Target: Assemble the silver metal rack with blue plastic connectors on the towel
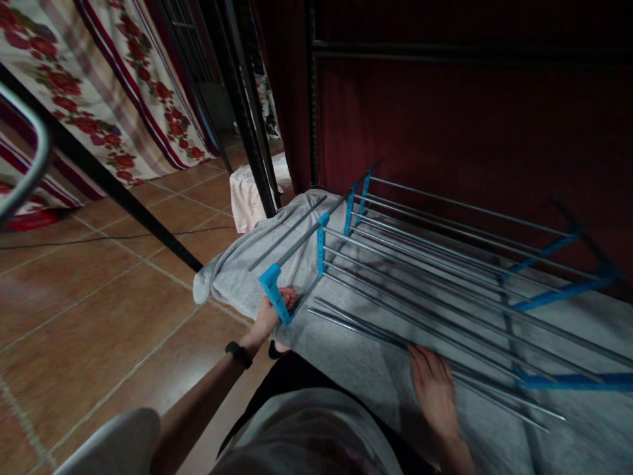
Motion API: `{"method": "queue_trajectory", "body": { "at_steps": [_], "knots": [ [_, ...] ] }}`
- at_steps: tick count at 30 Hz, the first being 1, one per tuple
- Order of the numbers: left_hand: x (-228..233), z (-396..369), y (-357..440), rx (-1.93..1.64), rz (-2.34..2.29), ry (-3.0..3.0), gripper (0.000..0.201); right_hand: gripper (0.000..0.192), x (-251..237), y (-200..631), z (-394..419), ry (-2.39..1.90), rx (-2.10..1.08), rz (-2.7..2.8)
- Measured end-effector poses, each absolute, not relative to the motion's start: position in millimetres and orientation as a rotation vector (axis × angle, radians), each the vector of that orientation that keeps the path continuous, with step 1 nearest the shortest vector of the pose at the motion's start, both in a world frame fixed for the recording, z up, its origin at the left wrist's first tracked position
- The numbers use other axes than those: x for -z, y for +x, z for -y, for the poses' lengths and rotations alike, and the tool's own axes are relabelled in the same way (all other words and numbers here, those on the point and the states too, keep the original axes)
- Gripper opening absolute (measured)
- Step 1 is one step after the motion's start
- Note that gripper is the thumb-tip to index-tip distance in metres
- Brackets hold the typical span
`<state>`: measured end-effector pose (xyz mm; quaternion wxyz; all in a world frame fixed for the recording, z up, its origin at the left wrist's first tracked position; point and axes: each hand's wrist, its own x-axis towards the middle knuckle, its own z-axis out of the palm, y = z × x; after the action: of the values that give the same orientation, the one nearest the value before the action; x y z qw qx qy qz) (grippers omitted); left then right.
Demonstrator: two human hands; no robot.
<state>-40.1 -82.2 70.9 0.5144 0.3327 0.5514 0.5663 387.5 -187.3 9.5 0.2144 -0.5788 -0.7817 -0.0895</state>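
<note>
Nearest to me, my right hand (pixel 434 390) lies flat, fingers together and palm down, on the grey towel (pixel 356 359) under the closest rods of the drying rack (pixel 420 264); its grip is released, closed on nothing. My left hand (pixel 274 310), one black band on its wrist (pixel 239 354), is clenched on the near corner of the rack, fingers wrapped about the blue plastic end piece (pixel 273 290) where a grey rod meets it.

The rack is one frame of thin grey metal rods running left to right, more than ten of them, though I cannot count them exactly where they crowd together. I count three blue crosspieces on the left end and three blue bars on the right side. The towel is spread beneath the rods, with one end hanging over the rack's left edge toward the floor (pixel 99 310).

Farther off, one pale folded cloth (pixel 252 191) sits beside two dark metal posts (pixel 247 112). A black cable (pixel 113 236) crosses the brown tiles. Beyond hang one flowered curtain (pixel 99 79) on the left and one dark red curtain (pixel 469 125) behind the rack.
</note>
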Motion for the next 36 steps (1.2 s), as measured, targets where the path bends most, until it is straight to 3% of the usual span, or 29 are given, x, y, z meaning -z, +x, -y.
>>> {"method": "queue_trajectory", "body": {
  "at_steps": [14,20,36],
  "knots": [
    [-172.3,69.6,-42.2,-1.709,-1.14,0.702,0.035,0.041,-53.1,367.6,206.6,-1.438,0.328,2.012],
    [-215.6,79.6,-36.6,-1.67,-1.05,0.79,0.032,0.046,-84.2,355.4,210.8,-1.395,0.434,2.008],
    [-235.6,94.0,-17.5,-1.459,-1.001,0.9,0.045,0.046,-99.4,344.3,215.0,-1.353,0.482,2.003]
  ]
}}
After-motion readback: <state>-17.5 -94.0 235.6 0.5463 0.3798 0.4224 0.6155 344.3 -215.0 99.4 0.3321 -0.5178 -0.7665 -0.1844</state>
